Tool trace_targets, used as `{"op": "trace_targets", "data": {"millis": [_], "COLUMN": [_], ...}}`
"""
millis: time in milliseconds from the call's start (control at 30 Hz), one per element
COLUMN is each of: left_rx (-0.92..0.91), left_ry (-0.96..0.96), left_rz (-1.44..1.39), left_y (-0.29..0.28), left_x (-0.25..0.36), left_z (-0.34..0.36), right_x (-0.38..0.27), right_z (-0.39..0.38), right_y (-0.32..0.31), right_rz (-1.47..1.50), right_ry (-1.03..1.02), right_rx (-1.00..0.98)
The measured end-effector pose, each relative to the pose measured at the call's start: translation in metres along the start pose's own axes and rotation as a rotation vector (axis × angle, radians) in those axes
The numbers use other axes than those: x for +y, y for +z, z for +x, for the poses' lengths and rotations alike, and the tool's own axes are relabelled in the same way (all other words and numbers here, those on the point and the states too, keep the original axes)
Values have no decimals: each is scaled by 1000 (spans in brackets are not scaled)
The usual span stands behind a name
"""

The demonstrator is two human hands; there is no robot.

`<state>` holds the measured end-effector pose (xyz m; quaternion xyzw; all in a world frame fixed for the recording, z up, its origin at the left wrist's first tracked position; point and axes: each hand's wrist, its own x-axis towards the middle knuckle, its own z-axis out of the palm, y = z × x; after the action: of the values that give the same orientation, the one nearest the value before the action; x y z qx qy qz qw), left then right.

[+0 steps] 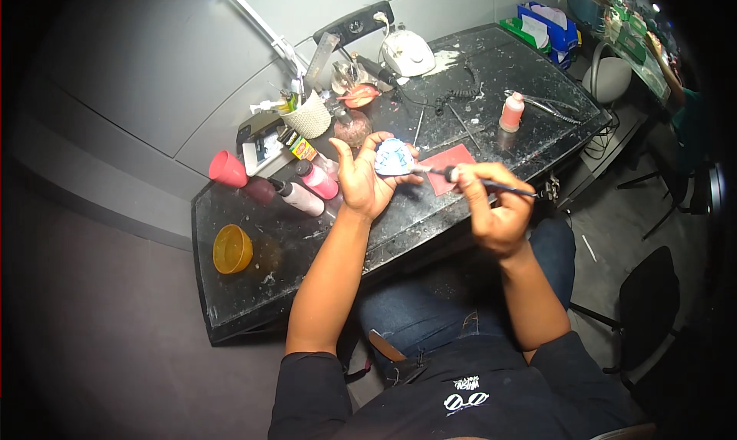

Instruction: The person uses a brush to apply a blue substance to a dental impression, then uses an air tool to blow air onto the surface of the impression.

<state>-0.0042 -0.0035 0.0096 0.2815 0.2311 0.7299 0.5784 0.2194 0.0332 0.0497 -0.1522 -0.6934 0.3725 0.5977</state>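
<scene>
On the upturned fingers of my left hand (364,181) rests a white, blue-marked piece that looks like a dental cast (394,157); the thumb stands away from it. My right hand (500,217) pinches a slim dark-handled brush (500,185), whose pale tip reaches the cast's right edge. Whether the tip touches the cast I cannot tell. Beneath and between the hands, a flat pink sheet (448,164) lies on the black bench (307,265).
Left of my left hand stand bottles of pink (318,181) and pale liquid (299,198), a pink cup (228,168) and a yellow bowl (232,249). Behind are a woven pot (309,116) of tools and a white device (408,54). A small pink bottle (512,112) stands right.
</scene>
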Motion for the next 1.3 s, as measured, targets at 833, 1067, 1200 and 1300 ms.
{"op": "trace_targets", "data": {"millis": [833,1067,1200,1300], "left_rx": [-268,-220,-264,-247], "left_ry": [130,145,98,84], "left_rz": [46,-64,-106,-37], "left_y": [32,45,46,46], "left_x": [33,24,21,23], "left_z": [-27,-34,-36,-39], "right_x": [112,124,125,122], "right_z": [-11,-30,-34,-33], "right_y": [-50,-41,-38,-32], "right_rz": [128,-88,-140,-198], "right_ry": [391,175,162,161], "right_rx": [260,214,225,234]}}
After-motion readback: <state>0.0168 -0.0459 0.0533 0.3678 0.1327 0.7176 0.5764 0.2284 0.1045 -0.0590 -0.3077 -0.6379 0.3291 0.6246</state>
